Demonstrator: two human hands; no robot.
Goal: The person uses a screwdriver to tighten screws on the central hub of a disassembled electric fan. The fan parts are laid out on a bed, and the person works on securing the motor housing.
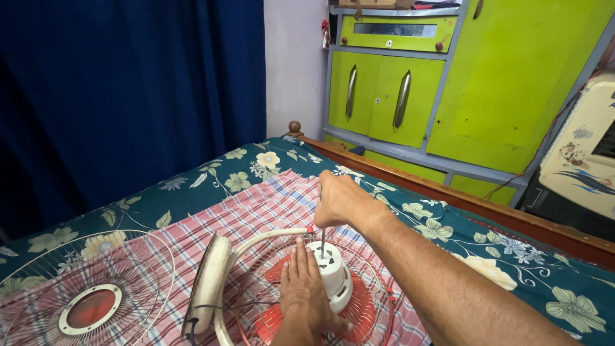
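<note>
A table fan lies face down on a checked cloth on the bed. Its white motor housing (334, 274) points up, over the red blades (362, 309) and wire rear guard (378, 269). My left hand (306, 291) rests flat on the housing's left side. My right hand (341, 200) is closed round a screwdriver (322, 242), whose metal shaft stands upright with its tip on top of the housing. The fan's white stand (208, 282) lies to the left.
The detached front guard (77, 288) with a red centre lies at the left on the floral bedsheet (211, 186). A wooden bed rail (487, 208) runs behind, then a green cupboard (448, 77), a cream appliance (583, 160) at right, and a blue curtain (128, 96).
</note>
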